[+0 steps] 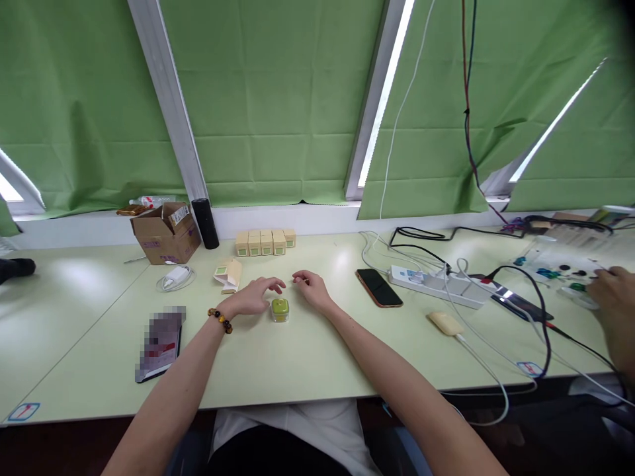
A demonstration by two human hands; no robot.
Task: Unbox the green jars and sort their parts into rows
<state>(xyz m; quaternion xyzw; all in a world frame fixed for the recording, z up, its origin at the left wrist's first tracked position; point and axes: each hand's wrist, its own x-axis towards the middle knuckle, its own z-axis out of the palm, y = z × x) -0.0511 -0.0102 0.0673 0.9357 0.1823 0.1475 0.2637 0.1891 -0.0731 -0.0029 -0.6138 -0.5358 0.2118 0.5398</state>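
A small clear case with a green top (280, 309) rests on the table between my hands. My left hand (253, 296), with a beaded bracelet at the wrist, is just left of the case. Its fingers are apart and it holds nothing. To the right of the case and slightly behind it, my right hand (313, 288) lies over the table with loosely bent fingers; I see nothing in them. An opened cream carton (228, 274) lies beyond my left hand. Several small cream boxes with green labels (261, 242) stand in a row at the back.
Left are a cardboard box (166, 235), a black cylinder (205, 223), a white charger (176, 277) and a tablet-like device (159, 344). Right are a phone (379, 287), a power strip (439, 285), a cream mouse-shaped object (445, 324) and cables. Another person's hand (615, 297) is at far right.
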